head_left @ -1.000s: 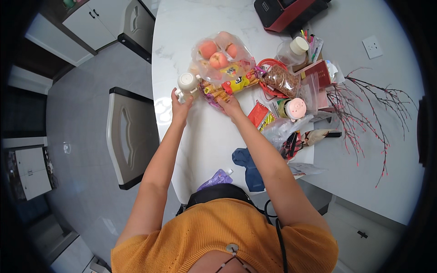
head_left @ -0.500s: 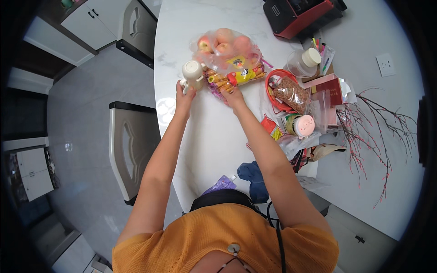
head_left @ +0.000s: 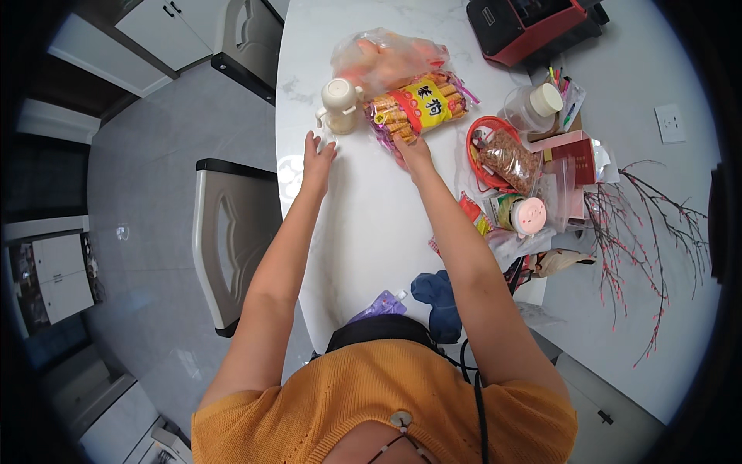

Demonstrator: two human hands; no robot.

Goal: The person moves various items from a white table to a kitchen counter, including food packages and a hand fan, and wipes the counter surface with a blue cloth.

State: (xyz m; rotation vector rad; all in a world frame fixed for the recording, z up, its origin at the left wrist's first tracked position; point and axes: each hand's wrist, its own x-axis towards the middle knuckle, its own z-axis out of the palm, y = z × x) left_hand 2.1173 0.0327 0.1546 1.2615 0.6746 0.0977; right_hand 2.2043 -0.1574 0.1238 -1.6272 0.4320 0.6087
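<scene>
On the table (head_left: 363, 224), right hand (head_left: 413, 151) seemingly touches snack packet (head_left: 417, 104).

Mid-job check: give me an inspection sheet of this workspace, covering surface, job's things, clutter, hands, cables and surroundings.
Surface: white marble-look table, bare in the middle.
Job's things: packet of biscuit sticks under the right hand's fingertips; cream lidded jar upright just beyond the left hand; bag of peaches behind both.
Clutter: red basket with a bag of nuts, pink-lidded jar, clear tub, red box, blue cloth, purple pouch.
Hands: left hand open, flat on the table, holding nothing; right hand touching the packet, grasp unclear.
Cables: black cord by the person's chest.
Surroundings: grey chair, red-and-black appliance, bare branches, wall socket.
</scene>
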